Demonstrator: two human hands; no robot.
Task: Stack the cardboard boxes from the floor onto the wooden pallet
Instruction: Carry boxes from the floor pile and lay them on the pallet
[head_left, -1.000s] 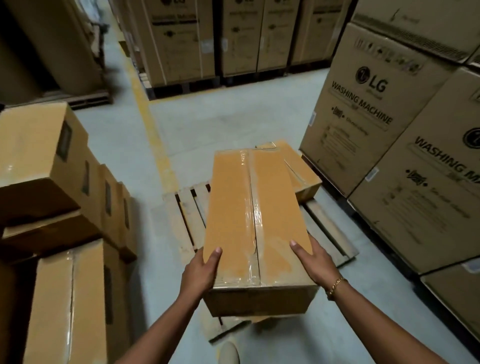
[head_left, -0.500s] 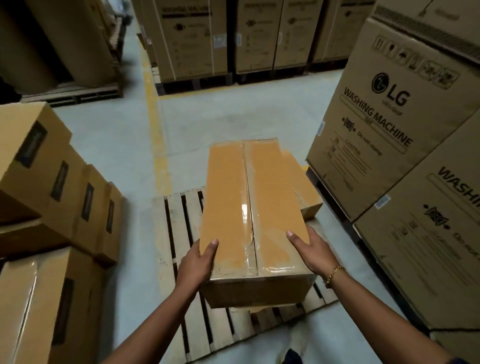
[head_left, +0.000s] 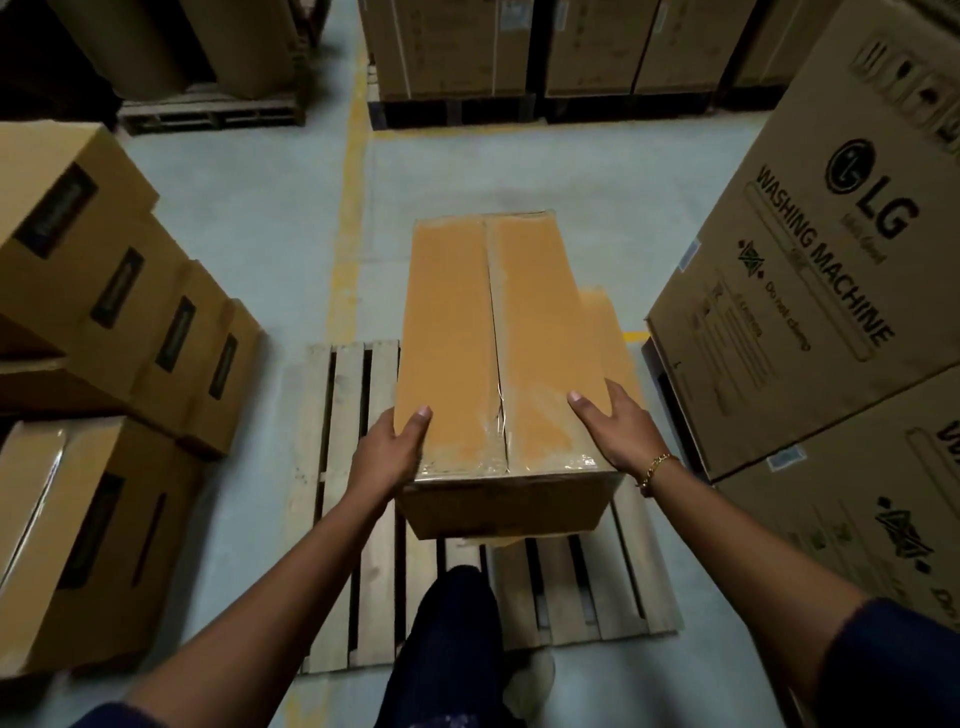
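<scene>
Head cam: left hand (head_left: 390, 451) & right hand (head_left: 619, 427) clamp carried box (head_left: 498, 343) sides, long axis pointing away, above pallet (head_left: 337, 467), beside box already there (head_left: 605, 322)

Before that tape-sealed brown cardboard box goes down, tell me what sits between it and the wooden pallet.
Nothing visible blocks the tape-sealed brown cardboard box from the wooden pallet's bare left slats. Another cardboard box already sits at the pallet's far right, partly hidden beneath.
</scene>
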